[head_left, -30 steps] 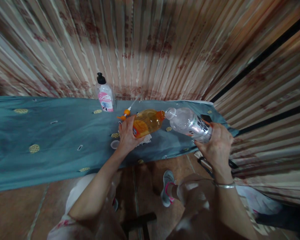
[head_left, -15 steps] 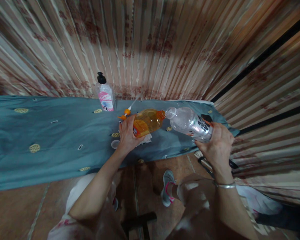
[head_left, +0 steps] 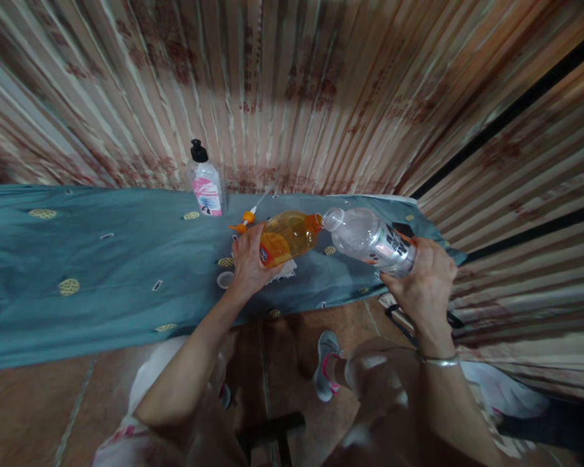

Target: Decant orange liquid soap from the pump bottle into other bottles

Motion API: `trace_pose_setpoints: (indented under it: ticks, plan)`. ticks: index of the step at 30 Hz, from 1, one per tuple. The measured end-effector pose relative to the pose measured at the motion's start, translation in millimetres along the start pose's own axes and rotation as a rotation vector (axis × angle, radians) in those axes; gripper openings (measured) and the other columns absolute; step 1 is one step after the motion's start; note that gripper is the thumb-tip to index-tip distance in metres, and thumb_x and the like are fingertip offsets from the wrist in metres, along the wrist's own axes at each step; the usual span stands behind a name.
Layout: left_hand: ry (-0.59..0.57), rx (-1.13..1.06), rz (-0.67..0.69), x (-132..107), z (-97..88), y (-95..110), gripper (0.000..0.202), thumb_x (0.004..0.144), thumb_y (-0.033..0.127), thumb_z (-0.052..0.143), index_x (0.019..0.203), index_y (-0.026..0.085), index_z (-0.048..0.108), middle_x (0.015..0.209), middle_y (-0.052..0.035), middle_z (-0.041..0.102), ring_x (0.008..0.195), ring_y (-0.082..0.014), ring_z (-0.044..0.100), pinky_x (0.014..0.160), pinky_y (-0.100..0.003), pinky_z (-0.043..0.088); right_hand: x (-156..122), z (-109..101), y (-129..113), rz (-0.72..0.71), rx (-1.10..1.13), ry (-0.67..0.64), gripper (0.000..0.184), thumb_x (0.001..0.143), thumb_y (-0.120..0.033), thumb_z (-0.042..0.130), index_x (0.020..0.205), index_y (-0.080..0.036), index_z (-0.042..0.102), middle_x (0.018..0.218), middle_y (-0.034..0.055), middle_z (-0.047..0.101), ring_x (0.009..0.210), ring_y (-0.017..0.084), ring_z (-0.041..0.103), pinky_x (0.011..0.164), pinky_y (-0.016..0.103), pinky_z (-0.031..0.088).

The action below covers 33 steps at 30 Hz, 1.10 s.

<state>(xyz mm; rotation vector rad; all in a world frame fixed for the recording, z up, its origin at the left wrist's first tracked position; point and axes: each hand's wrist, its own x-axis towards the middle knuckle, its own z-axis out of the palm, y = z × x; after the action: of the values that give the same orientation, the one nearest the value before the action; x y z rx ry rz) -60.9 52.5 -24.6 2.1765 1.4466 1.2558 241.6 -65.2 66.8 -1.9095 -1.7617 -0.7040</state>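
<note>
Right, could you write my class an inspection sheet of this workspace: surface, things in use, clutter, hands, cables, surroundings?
Surface: wrinkled blue patterned cloth.
Things in use: orange bottle and clear bottle, both tilted, mouths close together.
Clutter: orange pump lying down; pink-labelled bottle upright.
Hands: left hand grips the orange bottle, right hand the clear one.
Cables: nothing seen.
Surroundings: pleated curtain, tiled floor.

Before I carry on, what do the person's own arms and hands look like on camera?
Both the left hand and the right hand are bare, without gloves. The forearms show no sleeves. A narrow, shiny silver-coloured bracelet circles the right wrist; none shows on the left. Pale cloth with pinkish marks shows by the left elbow; whether it is a sleeve is unclear.
</note>
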Motion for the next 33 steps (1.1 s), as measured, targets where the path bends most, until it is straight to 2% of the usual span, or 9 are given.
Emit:
trace_pose_setpoints:
  ticks: [33]
  plan:
    - [0.008, 0.016, 0.004, -0.2, 0.7, 0.4, 0.098, 0.066, 0.035, 0.085, 0.148, 0.021, 0.032, 0.145, -0.0179, 0.052, 0.131, -0.0375, 0.051, 0.114, -0.058, 0.034, -0.2, 1.6, 3.5, -0.007, -0.014, -0.002, 0.07, 0.079, -0.042, 0.067, 0.137, -0.009, 0.045, 0.129, 0.0239, 0.057, 0.121, 0.041, 0.053, 0.1, 0.055, 0.04]
